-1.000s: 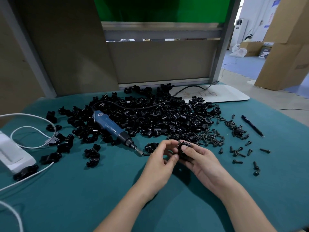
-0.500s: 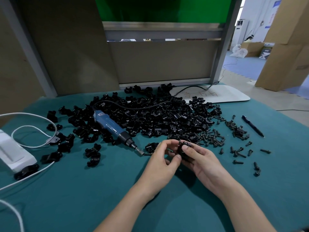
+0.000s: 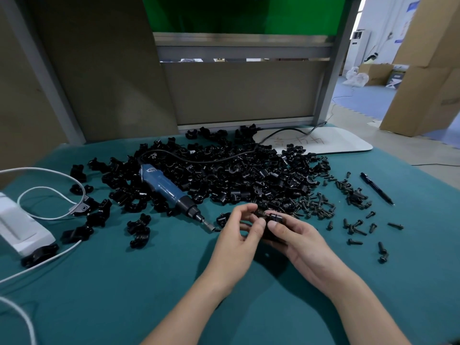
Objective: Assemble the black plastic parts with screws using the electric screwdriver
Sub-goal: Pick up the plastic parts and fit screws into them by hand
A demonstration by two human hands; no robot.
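Note:
My right hand (image 3: 296,239) grips a black plastic part (image 3: 275,218) just above the teal table, near the front of the big pile of black plastic parts (image 3: 236,175). My left hand (image 3: 239,232) meets it from the left, thumb and fingers pinching something small and dark at the part's left side; I cannot tell if it is a screw. The blue electric screwdriver (image 3: 171,192) lies untouched on the pile's left, tip pointing at my left hand. Loose black screws (image 3: 321,206) lie to the right of my hands.
A white device (image 3: 20,227) with white cables sits at the left edge. A black pen (image 3: 377,188) lies at the right, beyond scattered screws. A white board (image 3: 323,143) lies at the back. Several single black parts (image 3: 139,230) lie left of the screwdriver.
Both hands stay in the same spot. My left fingers shifted slightly against the part held in my right hand.

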